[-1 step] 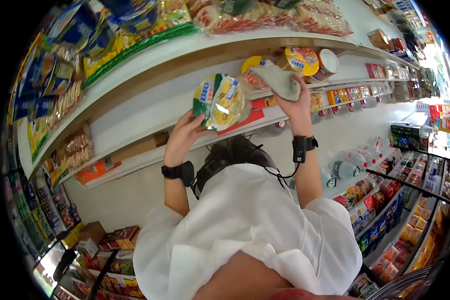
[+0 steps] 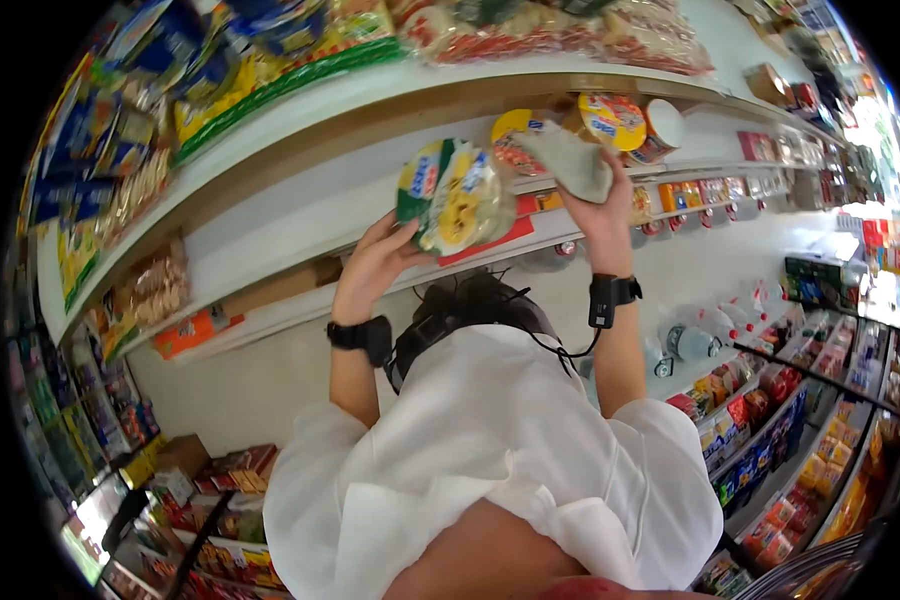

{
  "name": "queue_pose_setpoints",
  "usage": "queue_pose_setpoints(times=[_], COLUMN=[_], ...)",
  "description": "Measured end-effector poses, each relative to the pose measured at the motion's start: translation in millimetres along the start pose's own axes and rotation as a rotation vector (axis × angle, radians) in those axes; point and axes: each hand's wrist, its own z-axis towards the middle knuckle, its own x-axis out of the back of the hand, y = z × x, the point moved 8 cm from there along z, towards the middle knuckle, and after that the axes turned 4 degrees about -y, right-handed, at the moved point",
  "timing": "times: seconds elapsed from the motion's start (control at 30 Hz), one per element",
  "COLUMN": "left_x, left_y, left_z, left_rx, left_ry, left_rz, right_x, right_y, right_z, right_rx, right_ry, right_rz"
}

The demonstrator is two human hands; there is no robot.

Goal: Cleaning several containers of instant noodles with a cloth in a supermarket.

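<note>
My left hand (image 2: 375,265) grips a round instant noodle bowl (image 2: 457,205) with a green, yellow and white lid, its fingers and thumb at the lower left rim. The bowl is tilted so that its lid and part of its pale side show, in front of the shelf. In my right hand (image 2: 607,205) is a folded pale grey cloth (image 2: 573,165), pinched near its right end. Behind the cloth stands another noodle tub (image 2: 515,138) with a yellow and red lid, partly hidden. A similar yellow-lidded tub (image 2: 613,121) is to the right of the cloth.
A white-lidded tub (image 2: 664,124) sits at the right of the row. The upper shelf (image 2: 270,125) juts out above, loaded with bagged noodles (image 2: 560,35). Small boxes (image 2: 685,193) line a lower shelf, and water bottles (image 2: 692,342) stand at the right. Packed snack racks (image 2: 805,440) flank me.
Both hands, with the noodle bowl and the cloth, appear slightly farther right in the picture. The bowl looks a little more blurred and is slightly higher. Both grips are unchanged.
</note>
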Motion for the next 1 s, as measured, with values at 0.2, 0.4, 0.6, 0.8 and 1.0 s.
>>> queue_pose_setpoints(times=[0.2, 0.4, 0.6, 0.8, 1.0], left_x=[-50, -92, -153, -210, -218], left_y=[1, -10, -22, -53, -73], left_z=[12, 10, 17, 10, 10], left_rx=[0.035, 0.023, -0.358, -0.624, -0.393], left_ry=[-0.233, -0.246, -0.067, 0.046, -0.149], left_rz=[-0.168, -0.25, -0.114, 0.386, -0.374], right_x=[-31, -66, -19, 11, 60], right_y=[-15, -21, -44, -55, -87], right_z=[-46, -97, -102, -145, -161], right_rx=[0.292, 0.588, 0.45, 0.426, 0.163], right_ry=[-0.252, -0.356, -0.259, -0.276, -0.239], right_rz=[-0.388, -1.032, -0.592, -0.636, -0.268])
